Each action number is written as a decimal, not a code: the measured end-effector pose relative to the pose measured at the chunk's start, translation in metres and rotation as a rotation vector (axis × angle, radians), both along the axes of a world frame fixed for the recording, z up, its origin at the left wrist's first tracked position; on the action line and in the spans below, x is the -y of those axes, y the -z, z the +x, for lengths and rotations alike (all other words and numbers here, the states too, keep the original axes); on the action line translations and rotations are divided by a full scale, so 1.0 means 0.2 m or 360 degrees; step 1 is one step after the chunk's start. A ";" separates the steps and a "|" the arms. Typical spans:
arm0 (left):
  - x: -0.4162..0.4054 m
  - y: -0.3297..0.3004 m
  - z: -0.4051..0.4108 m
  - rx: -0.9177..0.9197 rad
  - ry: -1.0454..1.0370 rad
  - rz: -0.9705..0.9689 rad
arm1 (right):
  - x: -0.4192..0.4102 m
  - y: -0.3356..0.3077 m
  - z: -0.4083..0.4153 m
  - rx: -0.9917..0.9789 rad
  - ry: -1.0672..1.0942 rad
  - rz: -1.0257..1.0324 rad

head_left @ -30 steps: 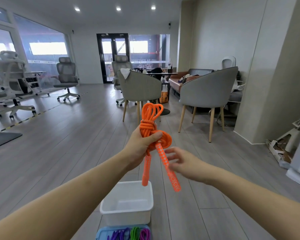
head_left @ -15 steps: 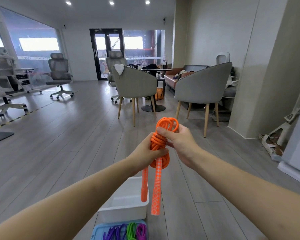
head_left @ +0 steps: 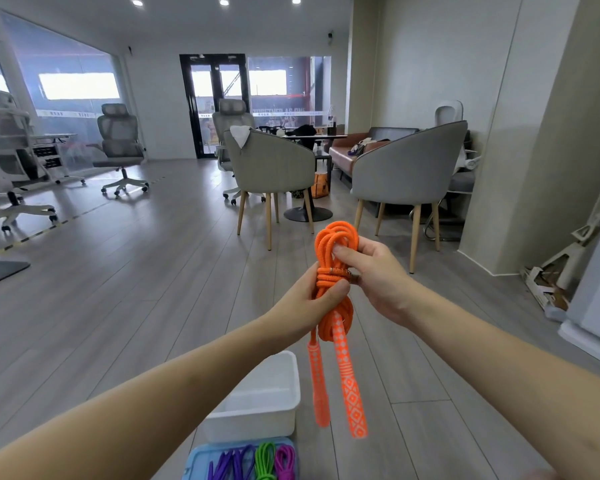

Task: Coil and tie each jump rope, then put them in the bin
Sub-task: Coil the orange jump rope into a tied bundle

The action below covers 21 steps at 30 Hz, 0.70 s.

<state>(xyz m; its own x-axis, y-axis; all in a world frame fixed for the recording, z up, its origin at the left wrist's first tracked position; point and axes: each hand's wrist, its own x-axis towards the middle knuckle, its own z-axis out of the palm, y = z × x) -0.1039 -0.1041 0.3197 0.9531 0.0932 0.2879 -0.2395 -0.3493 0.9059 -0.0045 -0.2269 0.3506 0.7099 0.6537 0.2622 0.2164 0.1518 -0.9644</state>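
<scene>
An orange jump rope (head_left: 335,244) is coiled into a bundle with wraps around its middle, held up in front of me. My left hand (head_left: 307,303) grips the bundle just below the wraps. My right hand (head_left: 374,275) pinches the upper loops and the wrapped part from the right. Its two orange patterned handles (head_left: 352,393) hang straight down. Below them a white bin (head_left: 267,414) stands on the floor, and it looks empty. A blue tray (head_left: 201,459) at the bottom edge holds purple, green and magenta ropes (head_left: 265,460).
Grey wood floor all around. Two grey armchairs (head_left: 271,168) and a round-base table stand ahead, office chairs (head_left: 120,143) at the left. A wall corner and leaning white frame (head_left: 565,258) are at the right.
My right hand rose from beside the handles to grasp the top of the coil. The handles now hang straight. The view tilted slightly, and the bundle sits lower and further right.
</scene>
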 end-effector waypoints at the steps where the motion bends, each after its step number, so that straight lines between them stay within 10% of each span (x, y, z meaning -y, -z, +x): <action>1: 0.01 -0.01 -0.01 0.0004 0.0004 -0.0028 | 0.01 -0.01 0.00 0.0001 -0.0045 -0.0005; 21: 0.10 -0.15 -0.05 -0.0071 0.0183 -0.0277 | 0.17 -0.15 -0.02 -0.0552 -0.0703 0.0254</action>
<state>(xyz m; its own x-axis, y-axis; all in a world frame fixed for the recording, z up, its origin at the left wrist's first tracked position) -0.1140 -0.1243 0.3502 0.9717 0.0277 0.2344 -0.2272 -0.1590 0.9608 -0.0093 -0.2606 0.3809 0.4412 0.8786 0.1827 -0.2249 0.3054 -0.9253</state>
